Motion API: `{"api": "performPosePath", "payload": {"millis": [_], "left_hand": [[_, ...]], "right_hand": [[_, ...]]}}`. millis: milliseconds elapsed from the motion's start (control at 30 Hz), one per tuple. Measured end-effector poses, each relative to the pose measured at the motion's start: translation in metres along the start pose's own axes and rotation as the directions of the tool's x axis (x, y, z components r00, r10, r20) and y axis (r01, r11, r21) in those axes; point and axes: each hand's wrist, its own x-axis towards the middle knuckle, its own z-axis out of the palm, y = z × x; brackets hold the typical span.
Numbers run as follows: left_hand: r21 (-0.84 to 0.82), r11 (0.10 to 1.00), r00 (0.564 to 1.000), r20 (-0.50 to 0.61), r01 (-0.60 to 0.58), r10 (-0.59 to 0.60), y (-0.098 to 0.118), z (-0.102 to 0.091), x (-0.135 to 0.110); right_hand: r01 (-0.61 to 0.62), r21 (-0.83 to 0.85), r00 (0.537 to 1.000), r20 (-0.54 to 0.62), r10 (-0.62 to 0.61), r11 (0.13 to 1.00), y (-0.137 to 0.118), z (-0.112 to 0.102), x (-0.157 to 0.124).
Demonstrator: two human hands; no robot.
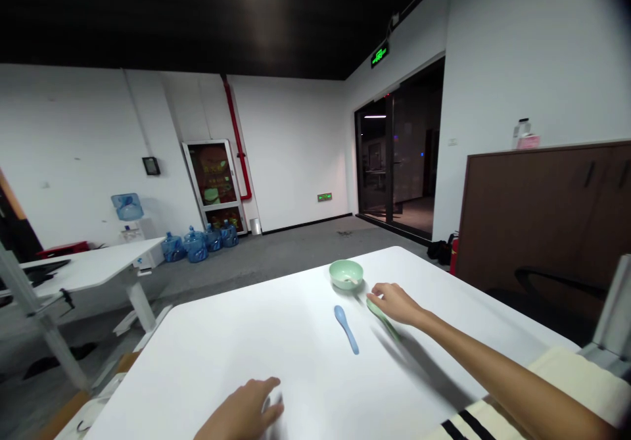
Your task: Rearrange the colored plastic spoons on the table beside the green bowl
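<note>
A small green bowl (346, 273) with a white spoon inside stands toward the far side of the white table (236, 348). A blue spoon (346, 328) lies loose on the table in front of it. My right hand (397, 302) reaches out just right of the bowl, fingers curled over a green spoon (383, 317) that lies on the table under it. My left hand (246, 410) rests palm down near the table's front edge, fingers loosely together, nothing visible in it.
Another white desk (93, 266) stands at the left. Several blue water jugs (197, 243) sit on the grey floor by the far wall. A brown cabinet (542, 210) and a black chair (552, 282) are at the right, beyond them a dark glass doorway (394, 164).
</note>
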Motion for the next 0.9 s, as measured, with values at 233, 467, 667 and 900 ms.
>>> {"api": "performPosePath", "payload": {"millis": [233,467,667,900], "left_hand": [[0.009,1.000,1.000,0.003,-0.001,0.001,0.001,0.000,-0.001],[0.003,1.000,1.000,-0.002,0.010,-0.010,-0.001,-0.002,-0.001],[0.000,1.000,1.000,0.006,0.019,-0.019,0.003,-0.005,0.001],[0.005,0.999,1.000,-0.001,0.031,-0.031,0.006,-0.007,0.001]], "right_hand": [[0.046,-0.027,0.998,-0.040,-0.047,0.999,-0.021,-0.004,0.030],[0.032,-0.056,0.993,-0.112,-0.038,0.998,-0.041,-0.005,0.072],[0.036,-0.088,0.993,-0.110,-0.045,0.995,-0.049,0.000,0.103],[0.040,-0.145,0.998,-0.049,-0.047,0.989,-0.049,0.012,0.124]]}}
